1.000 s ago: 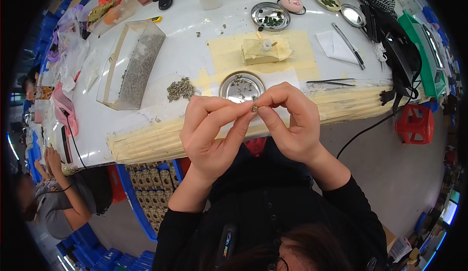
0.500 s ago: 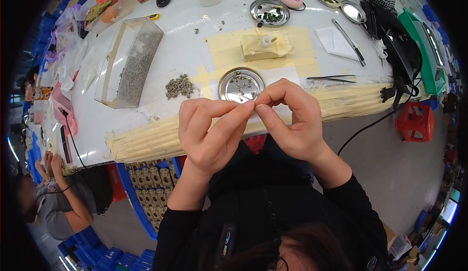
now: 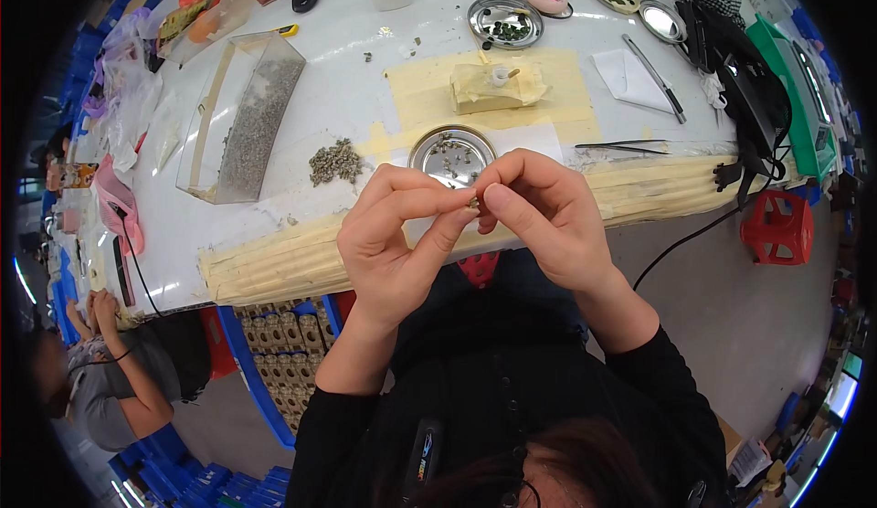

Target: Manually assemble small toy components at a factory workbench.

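Note:
Both my hands meet above the table's front edge, fingertips almost touching. Between the thumb and forefinger of my left hand [image 3: 397,225] is a tiny brownish metallic-looking part [image 3: 473,204]. My right hand [image 3: 548,220] is closed in a pinch right beside it; whatever its fingertips hold is too small and hidden to name. Just beyond the fingertips sits a round metal dish [image 3: 423,147] with several small greyish parts in it. A loose pile of similar small parts [image 3: 335,162] lies on the table to the left of my hands.
A clear bin [image 3: 203,133] of grey granules stands at left. Beyond the dish is a taped block [image 3: 475,97]. Tweezers [image 3: 621,147] and a pen [image 3: 650,77] lie to the right. A metal tray [image 3: 477,28] holds dark green pieces. A co-worker [image 3: 119,389] sits at far left.
My left thumb has dropped a little below the forefinger, bringing the tiny part into sight. The right fingers have shifted and curled slightly.

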The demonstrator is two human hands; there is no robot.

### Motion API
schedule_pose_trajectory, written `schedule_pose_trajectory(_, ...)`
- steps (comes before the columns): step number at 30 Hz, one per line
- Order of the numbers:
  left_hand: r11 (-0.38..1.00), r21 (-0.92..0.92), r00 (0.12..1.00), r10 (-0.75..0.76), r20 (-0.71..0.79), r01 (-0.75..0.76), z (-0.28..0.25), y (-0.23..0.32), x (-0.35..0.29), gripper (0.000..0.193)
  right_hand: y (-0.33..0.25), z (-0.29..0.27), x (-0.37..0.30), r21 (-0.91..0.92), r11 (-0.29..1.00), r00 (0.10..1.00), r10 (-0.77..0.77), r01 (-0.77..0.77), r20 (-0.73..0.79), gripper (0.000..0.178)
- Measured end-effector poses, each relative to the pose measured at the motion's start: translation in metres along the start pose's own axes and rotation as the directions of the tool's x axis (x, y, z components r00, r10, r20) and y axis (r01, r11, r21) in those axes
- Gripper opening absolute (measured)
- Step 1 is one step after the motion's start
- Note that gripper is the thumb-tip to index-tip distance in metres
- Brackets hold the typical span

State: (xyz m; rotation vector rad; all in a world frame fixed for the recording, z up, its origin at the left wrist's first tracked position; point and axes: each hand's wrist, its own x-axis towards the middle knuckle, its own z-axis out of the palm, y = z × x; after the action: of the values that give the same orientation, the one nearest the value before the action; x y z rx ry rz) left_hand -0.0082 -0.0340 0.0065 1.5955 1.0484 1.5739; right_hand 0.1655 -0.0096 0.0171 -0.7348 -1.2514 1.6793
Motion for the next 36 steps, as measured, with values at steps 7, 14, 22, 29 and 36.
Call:
schedule_pose_trajectory(7, 1.0, 0.008, 1.0, 0.006, -0.018, -0.006, 0.0, -0.001, 0.0, 0.021, 0.001, 0.0, 0.001, 0.019, 0.999, 1.0, 0.026, -0.026, 0.013, 0.014)
schedule_pose_trajectory(14, 0.998, 0.06, 1.0, 0.01, -0.021, -0.009, 0.0, -0.004, 0.001, 0.021, 0.003, 0.002, 0.003, -0.122, 0.989, 0.995, -0.088, 0.081, -0.048, 0.011)
schedule_pose_trajectory(22, 0.995, 0.093, 1.0, 0.02, 0.021, -0.022, -0.005, -0.005, 0.005, 0.022, 0.001, 0.002, 0.006, -0.177, 0.98, 0.995, -0.097, 0.094, -0.01, 0.009)
schedule_pose_trajectory(29, 0.999, 0.033, 0.999, -0.043, 0.022, 0.042, -0.003, -0.005, 0.007, 0.021, 0.004, -0.001, 0.009, -0.159, 0.982, 0.994, -0.108, 0.106, -0.004, 0.009)
schedule_pose_trajectory(36, 0.951, 0.292, 0.994, 0.105, -0.002, -0.1, -0.002, -0.003, 0.025, 0.021, -0.012, -0.02, 0.029, -0.552, 0.764, 0.898, -0.436, 0.334, -0.06, 0.009)
